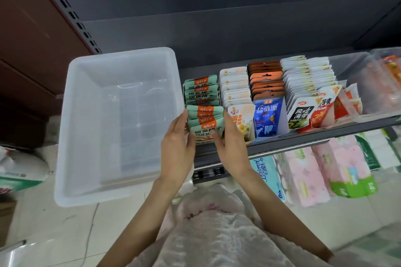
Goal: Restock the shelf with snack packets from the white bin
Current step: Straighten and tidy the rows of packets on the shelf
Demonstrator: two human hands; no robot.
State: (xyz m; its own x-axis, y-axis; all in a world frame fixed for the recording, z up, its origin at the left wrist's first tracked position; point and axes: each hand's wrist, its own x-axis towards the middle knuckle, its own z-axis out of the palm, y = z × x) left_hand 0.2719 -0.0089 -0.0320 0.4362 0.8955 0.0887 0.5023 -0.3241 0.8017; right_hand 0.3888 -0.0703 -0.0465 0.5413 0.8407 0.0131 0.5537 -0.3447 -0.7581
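— What could go wrong here?

— The front bunch of green-and-orange packets could fan out and slide off the shelf edge if either palm lets go. The left hand and right hand squeeze it from both sides, fingers mostly straight.

— How do the packets look?

— Small, glossy, upright, middle of frame, ahead of a matching row. The white bin, left of centre, seems empty, though its cloudy walls make that uncertain.
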